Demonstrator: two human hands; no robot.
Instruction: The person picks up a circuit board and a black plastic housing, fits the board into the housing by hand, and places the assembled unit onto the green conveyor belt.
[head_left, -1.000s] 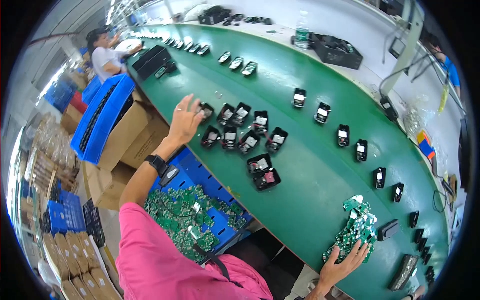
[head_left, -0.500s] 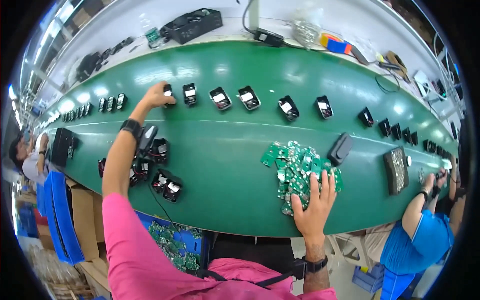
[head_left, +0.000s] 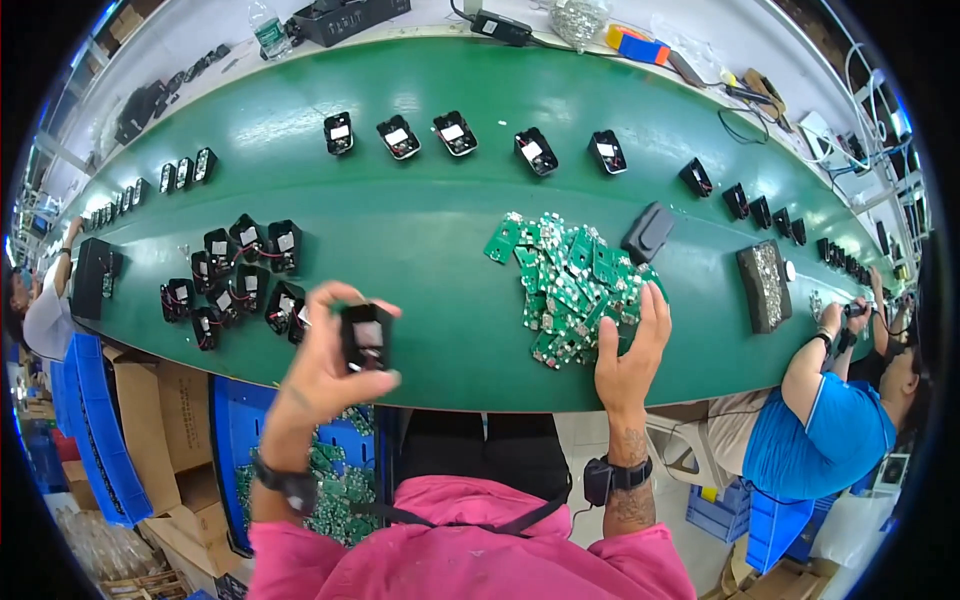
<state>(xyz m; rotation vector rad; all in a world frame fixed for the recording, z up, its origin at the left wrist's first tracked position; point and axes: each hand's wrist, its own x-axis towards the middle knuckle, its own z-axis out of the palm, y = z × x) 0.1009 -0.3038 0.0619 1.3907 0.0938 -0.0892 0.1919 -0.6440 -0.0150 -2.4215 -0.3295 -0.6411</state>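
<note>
A small black plastic housing (head_left: 364, 338) with a pale patch inside is gripped in my left hand (head_left: 325, 358), near the table's front edge; it is slightly blurred. Fingers apart, my right hand (head_left: 632, 350) rests at the right edge of a heap of green circuit boards (head_left: 572, 285) and holds nothing I can see. Several similar open housings (head_left: 240, 265) with red and black wires stand in a cluster left of my left hand. Farther off, a spaced row of housings (head_left: 398, 138) runs across the green table.
A dark oblong case (head_left: 649, 232) lies beside the boards, and a grey-brown block (head_left: 764, 288) stands farther right. Below the table's left front is a blue crate (head_left: 228, 440) of circuit boards. A person in blue (head_left: 830, 430) works at the right, another person (head_left: 45, 290) at the far left.
My left hand has come back from the far row toward the front edge, bringing a housing with it. My right hand stays at the boards. The whole view has shifted.
</note>
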